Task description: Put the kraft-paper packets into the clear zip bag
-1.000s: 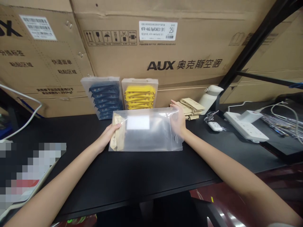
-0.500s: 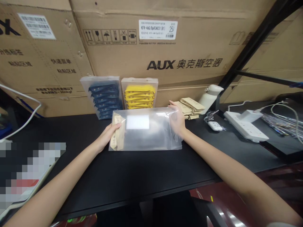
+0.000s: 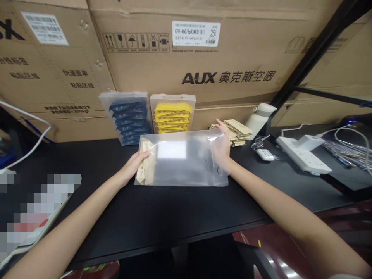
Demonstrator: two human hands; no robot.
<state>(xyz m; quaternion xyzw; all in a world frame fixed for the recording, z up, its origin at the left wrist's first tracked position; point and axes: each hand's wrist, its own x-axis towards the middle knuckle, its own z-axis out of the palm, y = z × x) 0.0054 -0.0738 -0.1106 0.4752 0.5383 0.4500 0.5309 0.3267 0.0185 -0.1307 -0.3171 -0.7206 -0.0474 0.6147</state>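
Observation:
A translucent plastic box [image 3: 197,166] lies sideways between my hands above the black table, with a white rectangle on its face. Beige packets [image 3: 149,170] stand inside its left end. My left hand [image 3: 133,166] is closed on that end, thumb on the front over the packets. At the right end, my right hand [image 3: 223,149] grips the box by its flap; most of its fingers are behind the clear plastic and blurred, and one fingertip pokes above the top edge. Just behind that hand is a pile of beige packets [image 3: 238,130].
Two translucent boxes stand at the back, one with blue packets [image 3: 130,122], one with yellow packets [image 3: 173,114]. To the right are a white bottle [image 3: 259,120], a white earphone case [image 3: 265,155] and a power strip [image 3: 303,159]. Large cartons [image 3: 139,73] wall off the back.
The right end of the box and my right hand have shifted slightly to the right. My left hand keeps its hold. The camera view has moved a little.

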